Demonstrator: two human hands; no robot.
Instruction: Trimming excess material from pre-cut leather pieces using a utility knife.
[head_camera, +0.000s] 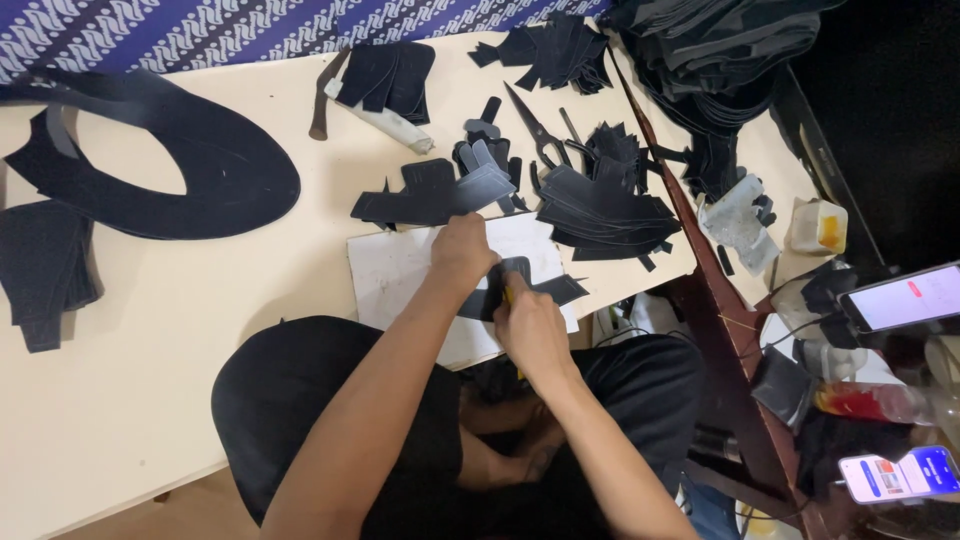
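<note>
My left hand (462, 250) presses flat on a dark cut piece (540, 287) that lies on a white board (390, 270) at the table's near edge. My right hand (530, 325) grips a thin yellow tool (508, 296) whose tip touches the same piece. The tool's blade end is hidden by my fingers. More dark cut pieces (430, 195) lie just beyond the board.
A stack of cut pieces (600, 210) and black scissors (535, 125) sit to the right. A large curved black piece (200, 170) lies at left. Two lit phones (905, 298) (900, 475), a bottle (880, 400) and a small tub (818, 225) crowd the right side.
</note>
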